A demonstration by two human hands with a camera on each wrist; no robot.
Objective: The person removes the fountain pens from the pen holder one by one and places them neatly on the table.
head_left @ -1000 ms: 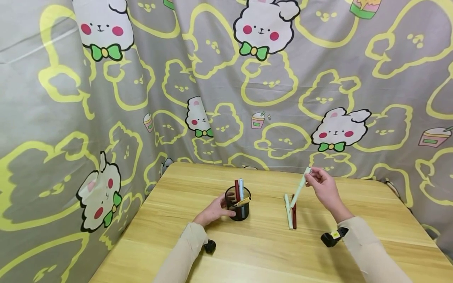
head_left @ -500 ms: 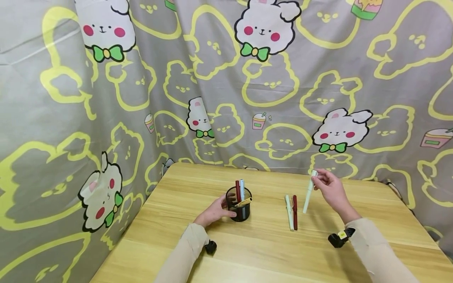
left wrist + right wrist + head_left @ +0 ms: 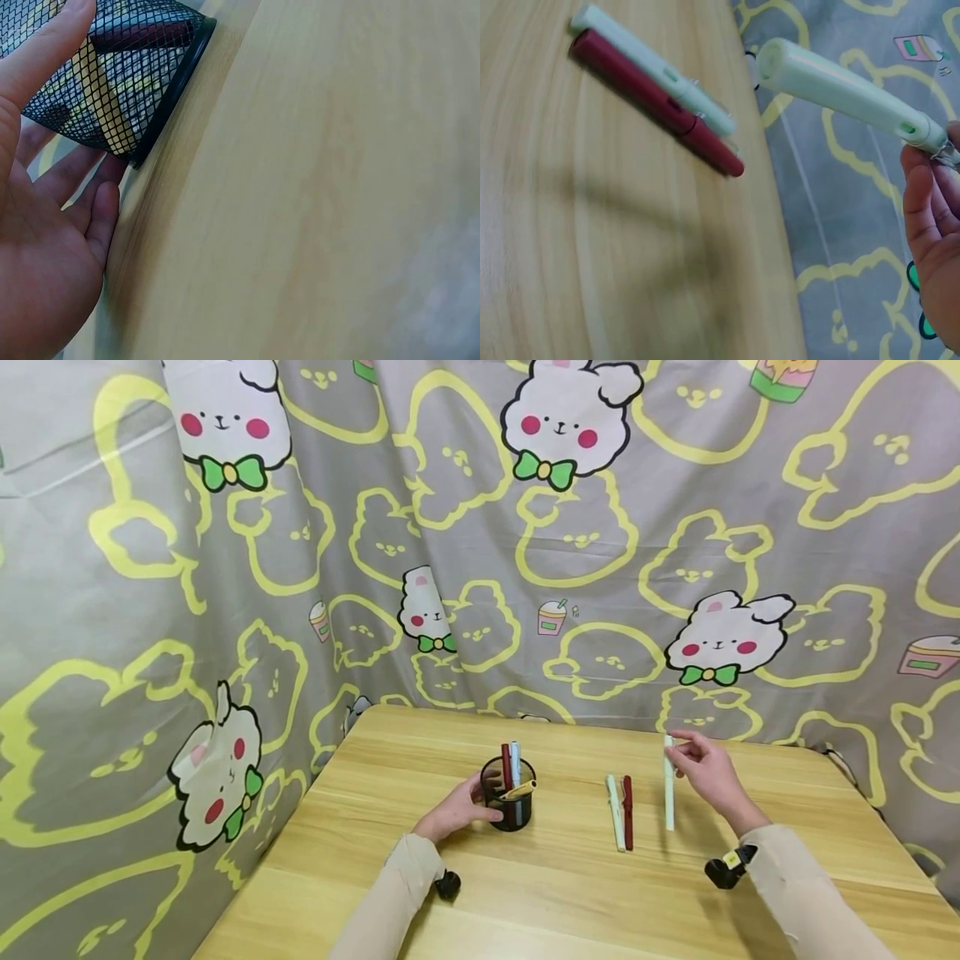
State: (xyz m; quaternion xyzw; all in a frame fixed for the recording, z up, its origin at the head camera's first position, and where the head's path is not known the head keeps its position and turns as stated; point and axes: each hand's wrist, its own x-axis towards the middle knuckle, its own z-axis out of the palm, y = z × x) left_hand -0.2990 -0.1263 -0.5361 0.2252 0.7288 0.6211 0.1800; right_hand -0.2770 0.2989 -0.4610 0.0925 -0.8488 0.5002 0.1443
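A black mesh pen holder (image 3: pixel 514 817) stands upright on the table, with my left hand (image 3: pixel 454 812) gripping its left side. In the left wrist view, the thumb lies along the mesh (image 3: pixel 154 90) and the other fingers reach behind it. Inside lean a dark red pen (image 3: pixel 506 763), a light blue pen (image 3: pixel 515 760) and a yellow pen (image 3: pixel 519 790). My right hand (image 3: pixel 707 772) pinches a pale green pen (image 3: pixel 670 800) near its upper, clip end; it hangs nearly upright above the table. Left of it, another pale green pen (image 3: pixel 616 817) and a dark red pen (image 3: pixel 627 817) lie side by side.
The wooden table (image 3: pixel 555 902) reaches back to a grey patterned curtain (image 3: pixel 600 552), which also runs along the left side. A small black wrist camera (image 3: pixel 724 872) sits at the right sleeve, another wrist camera (image 3: pixel 448 885) at the left.
My right hand has moved right and slightly down with the pale green pen, away from the two lying pens. The pen has swung from slanted to nearly upright. My left hand stays on the pen holder.
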